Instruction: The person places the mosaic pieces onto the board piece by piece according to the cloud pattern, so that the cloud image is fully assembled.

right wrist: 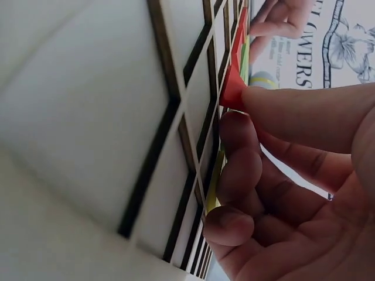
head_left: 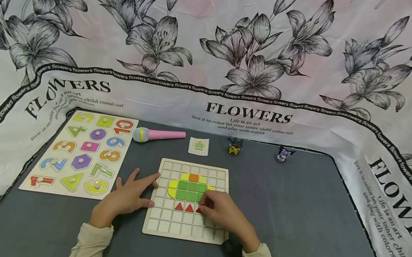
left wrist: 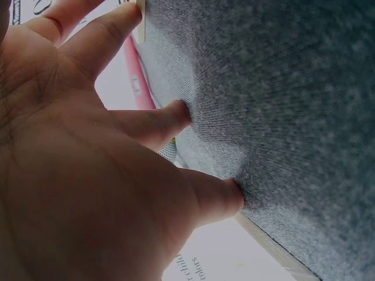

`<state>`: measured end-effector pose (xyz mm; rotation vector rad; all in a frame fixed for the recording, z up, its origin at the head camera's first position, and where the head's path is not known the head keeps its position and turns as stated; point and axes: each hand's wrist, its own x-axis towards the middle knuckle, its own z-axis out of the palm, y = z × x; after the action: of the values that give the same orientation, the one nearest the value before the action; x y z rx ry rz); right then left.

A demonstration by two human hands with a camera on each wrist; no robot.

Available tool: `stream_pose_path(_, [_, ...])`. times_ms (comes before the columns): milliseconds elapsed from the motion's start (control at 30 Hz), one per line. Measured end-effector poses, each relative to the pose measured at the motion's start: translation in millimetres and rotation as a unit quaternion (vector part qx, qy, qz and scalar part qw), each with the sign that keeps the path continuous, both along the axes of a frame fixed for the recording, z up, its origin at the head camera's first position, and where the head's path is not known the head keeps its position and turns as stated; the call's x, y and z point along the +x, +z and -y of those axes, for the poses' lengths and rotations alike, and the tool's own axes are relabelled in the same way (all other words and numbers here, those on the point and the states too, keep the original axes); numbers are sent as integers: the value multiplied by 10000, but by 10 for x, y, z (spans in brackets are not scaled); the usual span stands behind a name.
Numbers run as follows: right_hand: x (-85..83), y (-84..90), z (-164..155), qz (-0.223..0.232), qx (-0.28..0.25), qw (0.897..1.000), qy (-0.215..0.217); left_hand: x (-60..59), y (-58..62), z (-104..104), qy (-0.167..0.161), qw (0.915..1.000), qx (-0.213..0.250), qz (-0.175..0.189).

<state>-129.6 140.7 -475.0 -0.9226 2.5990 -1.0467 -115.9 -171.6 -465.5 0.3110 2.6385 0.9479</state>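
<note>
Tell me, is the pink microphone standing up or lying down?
Lying down. The pink microphone lies flat on the grey table.

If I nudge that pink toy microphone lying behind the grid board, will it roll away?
The pink toy microphone lies on its side and looks round-bodied, so it probably rolls sideways when nudged. Its wider head may make it curve. The grey cloth table cover likely slows it.
</note>
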Motion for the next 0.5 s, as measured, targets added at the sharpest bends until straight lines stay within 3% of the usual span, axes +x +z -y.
stream_pose_path(333, [31, -5, 107, -471, 241, 9986, 48, 9, -29, 53, -27, 9999, 103, -47])
stream_pose_path(500, [59, -18, 116, -388, 177, 9991, 50, 20, -62, 89, -26, 9998, 171, -57])
